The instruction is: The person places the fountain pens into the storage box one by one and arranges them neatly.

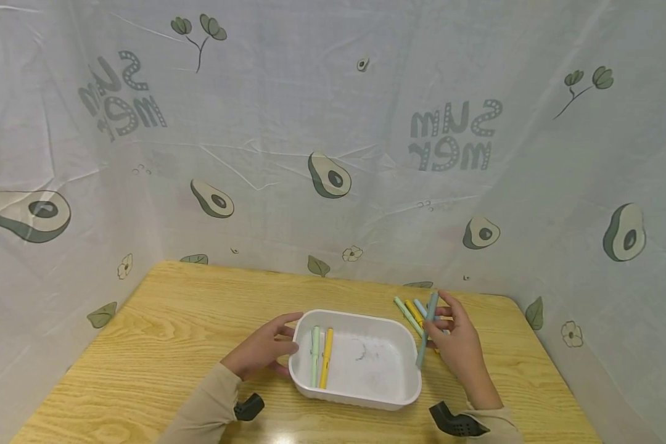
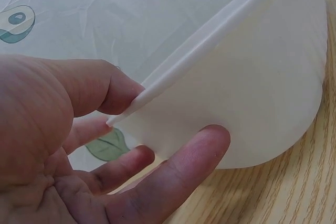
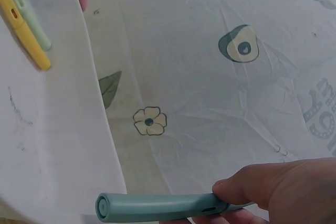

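A white plastic tray (image 1: 374, 376) stands on the table with a light green pen (image 1: 314, 354) and a yellow pen (image 1: 327, 354) side by side in its left part. My left hand (image 1: 263, 346) holds the tray's left end, thumb at the rim and fingers against the outer wall (image 2: 247, 98). Over the right rim, my right hand (image 1: 460, 345) pinches a teal pen (image 3: 157, 207) between thumb and fingers. Beyond that hand lie more pens, among them a light green pen (image 1: 406, 313), a yellow pen (image 1: 412, 310) and a light blue pen (image 1: 419, 305), partly hidden by it.
The wooden table (image 1: 200, 308) runs back to a hanging white sheet (image 1: 277, 111) printed with avocados, leaves and flowers. Dark scribble marks show on the tray's floor. A black wrist mount (image 1: 457, 422) sits by the right sleeve, another mount (image 1: 250, 407) by the left.
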A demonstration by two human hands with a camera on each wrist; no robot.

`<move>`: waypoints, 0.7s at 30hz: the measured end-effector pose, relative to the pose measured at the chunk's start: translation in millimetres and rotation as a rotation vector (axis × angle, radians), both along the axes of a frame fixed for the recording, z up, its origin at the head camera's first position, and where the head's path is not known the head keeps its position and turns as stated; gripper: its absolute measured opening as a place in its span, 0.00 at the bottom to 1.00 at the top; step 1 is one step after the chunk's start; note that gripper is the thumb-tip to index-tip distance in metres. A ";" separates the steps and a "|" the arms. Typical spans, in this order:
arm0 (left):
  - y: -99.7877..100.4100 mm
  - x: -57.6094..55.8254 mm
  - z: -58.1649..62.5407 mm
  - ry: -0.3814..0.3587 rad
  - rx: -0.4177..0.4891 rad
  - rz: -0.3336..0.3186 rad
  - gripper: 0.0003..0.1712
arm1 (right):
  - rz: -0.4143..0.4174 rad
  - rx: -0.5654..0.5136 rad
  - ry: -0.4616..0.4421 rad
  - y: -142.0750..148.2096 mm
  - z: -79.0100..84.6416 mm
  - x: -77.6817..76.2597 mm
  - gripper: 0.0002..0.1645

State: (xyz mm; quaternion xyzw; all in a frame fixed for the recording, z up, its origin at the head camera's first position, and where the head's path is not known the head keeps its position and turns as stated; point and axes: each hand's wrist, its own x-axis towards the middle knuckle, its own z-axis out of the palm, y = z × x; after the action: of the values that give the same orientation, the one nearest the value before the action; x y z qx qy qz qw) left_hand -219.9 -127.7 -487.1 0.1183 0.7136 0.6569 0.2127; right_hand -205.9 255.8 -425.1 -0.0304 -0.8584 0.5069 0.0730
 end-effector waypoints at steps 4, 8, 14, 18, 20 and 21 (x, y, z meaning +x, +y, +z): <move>0.0 -0.5 -0.2 -0.002 0.001 0.000 0.41 | -0.004 0.004 0.007 -3.2 1.6 0.9 0.45; -0.3 -0.4 -0.2 -0.002 0.004 0.000 0.41 | -0.005 0.001 0.012 -6.1 1.9 1.7 0.44; -1.0 -0.1 -0.4 -0.004 0.010 -0.005 0.41 | 0.001 0.003 0.016 -9.0 -0.1 1.2 0.45; -1.3 -0.6 -1.3 -0.007 0.020 -0.012 0.41 | 0.006 0.025 0.023 -10.7 -0.9 1.3 0.45; -1.3 -1.0 -1.6 -0.009 0.021 -0.013 0.41 | 0.012 0.028 0.025 -11.8 -0.9 1.7 0.44; -1.3 -1.1 -1.7 -0.010 0.020 -0.013 0.41 | 0.017 0.025 0.026 -12.3 -1.0 1.9 0.44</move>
State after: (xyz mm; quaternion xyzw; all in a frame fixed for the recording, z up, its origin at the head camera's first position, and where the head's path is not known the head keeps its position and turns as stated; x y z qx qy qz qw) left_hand -221.0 -129.1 -488.8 0.1217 0.7051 0.6633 0.2194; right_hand -204.0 243.5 -426.1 -0.0153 -0.8639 0.4969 0.0803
